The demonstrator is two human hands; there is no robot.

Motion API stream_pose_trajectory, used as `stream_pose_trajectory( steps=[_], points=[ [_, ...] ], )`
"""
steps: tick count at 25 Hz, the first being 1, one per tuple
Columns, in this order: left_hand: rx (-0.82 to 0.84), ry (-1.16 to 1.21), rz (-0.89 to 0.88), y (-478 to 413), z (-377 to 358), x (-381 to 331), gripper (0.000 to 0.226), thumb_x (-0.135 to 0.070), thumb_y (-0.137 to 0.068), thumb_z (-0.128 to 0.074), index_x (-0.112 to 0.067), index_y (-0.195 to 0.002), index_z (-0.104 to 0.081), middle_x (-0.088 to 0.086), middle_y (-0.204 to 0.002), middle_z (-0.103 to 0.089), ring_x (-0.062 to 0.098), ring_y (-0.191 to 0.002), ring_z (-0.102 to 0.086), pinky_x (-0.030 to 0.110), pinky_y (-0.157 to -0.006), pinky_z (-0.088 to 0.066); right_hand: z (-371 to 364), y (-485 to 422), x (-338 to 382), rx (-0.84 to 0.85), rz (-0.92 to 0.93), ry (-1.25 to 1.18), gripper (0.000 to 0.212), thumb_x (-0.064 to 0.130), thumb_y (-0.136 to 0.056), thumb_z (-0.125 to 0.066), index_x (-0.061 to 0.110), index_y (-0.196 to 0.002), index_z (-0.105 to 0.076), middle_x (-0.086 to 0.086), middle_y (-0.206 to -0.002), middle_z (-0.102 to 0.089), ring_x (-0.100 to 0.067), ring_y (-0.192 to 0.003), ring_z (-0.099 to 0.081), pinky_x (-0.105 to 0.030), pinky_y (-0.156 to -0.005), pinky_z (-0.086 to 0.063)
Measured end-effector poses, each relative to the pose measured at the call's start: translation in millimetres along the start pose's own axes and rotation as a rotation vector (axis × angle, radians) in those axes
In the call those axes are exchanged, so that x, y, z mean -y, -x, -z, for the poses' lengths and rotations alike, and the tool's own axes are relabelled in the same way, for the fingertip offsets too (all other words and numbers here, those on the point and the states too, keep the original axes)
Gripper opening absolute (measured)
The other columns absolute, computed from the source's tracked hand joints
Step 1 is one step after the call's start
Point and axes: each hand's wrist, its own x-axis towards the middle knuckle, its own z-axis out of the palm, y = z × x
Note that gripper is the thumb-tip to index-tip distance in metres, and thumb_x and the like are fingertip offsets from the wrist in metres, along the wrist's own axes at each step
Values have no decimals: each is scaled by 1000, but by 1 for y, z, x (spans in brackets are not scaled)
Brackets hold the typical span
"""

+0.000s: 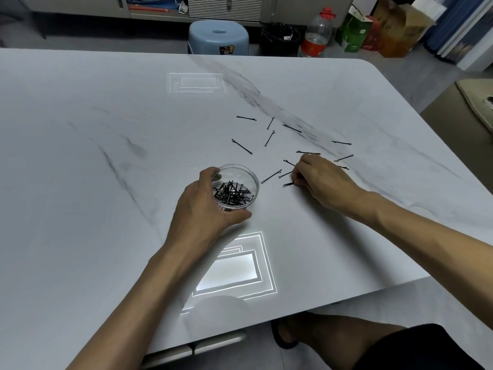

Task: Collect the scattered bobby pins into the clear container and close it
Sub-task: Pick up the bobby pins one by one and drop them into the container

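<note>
A round clear container (246, 174) stands open on the white marble table (106, 156), with several black bobby pins (233, 194) piled inside. My left hand (205, 206) wraps around its left and near side. Just to the right, my right hand (317, 177) rests on the table with its fingertips pinched on a bobby pin (288, 184). Several more black pins lie scattered beyond and beside that hand, such as one pin (271, 176) between hand and container and another pin (241, 146) farther back. No lid is in view.
Bright light reflections (234, 271) show on the table near me. Behind the table stand a blue stool (218, 36), a plastic bottle with a red cap (317, 33) and boxes and bags (373, 30). My knee (346, 340) shows under the table's near right edge.
</note>
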Motion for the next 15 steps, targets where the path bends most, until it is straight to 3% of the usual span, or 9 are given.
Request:
stream_pose_trajectory(
  steps=[2, 5, 7, 11, 13, 15],
  points=[
    [1, -3, -1, 0, 0, 0, 91, -41, -59, -86, -27, -136, -38, -11, -134, -54, 13, -122, -49, 25, -88, -35, -2, 8, 4, -34, 0, 14, 13, 2, -88, -53, 14, -89, -57, -3, -88, -57, -27, -80, -49, -33, -63, -36],
    [-2, -3, -8, 0, 0, 0, 91, -41, -59, -86, -27, -135, -38, -10, -134, -54, 14, -122, -49, 26, -92, -38, 18, 6, 21, -110, -85, -198, 16, 4, -88, -48, 19, -86, -51, 4, -79, -58, -20, -72, -48, -30, -60, -37],
    [-8, -14, -10, 0, -1, 0, 91, -42, -58, -86, -26, -135, -39, -9, -134, -54, 15, -122, -49, 27, -93, -39, 39, -5, 47, -148, 15, -282, 13, 6, -88, -54, 19, -86, -55, 8, -77, -59, -12, -69, -49, -26, -62, -38],
    [-24, -34, -18, 0, 0, 0, 91, -44, -57, -86, -27, -134, -40, -7, -132, -56, 16, -120, -52, 29, -91, -41, 57, -21, 93, -37, 253, -313, 5, 17, -87, -68, 15, -90, -66, 8, -84, -62, -4, -72, -46, -14, -66, -36],
    [-28, -36, -3, 0, 1, 0, 91, -44, -57, -86, -27, -134, -39, -9, -133, -56, 16, -121, -52, 32, -93, -42, 55, -26, 77, -118, 130, -400, 6, 15, -85, -70, 14, -90, -69, 5, -86, -65, -1, -70, -51, -11, -68, -37],
    [-28, -35, 15, 0, 4, 0, 92, -44, -57, -86, -27, -134, -39, -10, -135, -55, 17, -122, -51, 35, -96, -43, 49, -27, 42, -152, -156, -448, 11, 15, -81, -73, 12, -91, -71, 0, -86, -67, -2, -74, -57, -16, -68, -39]
  ],
)
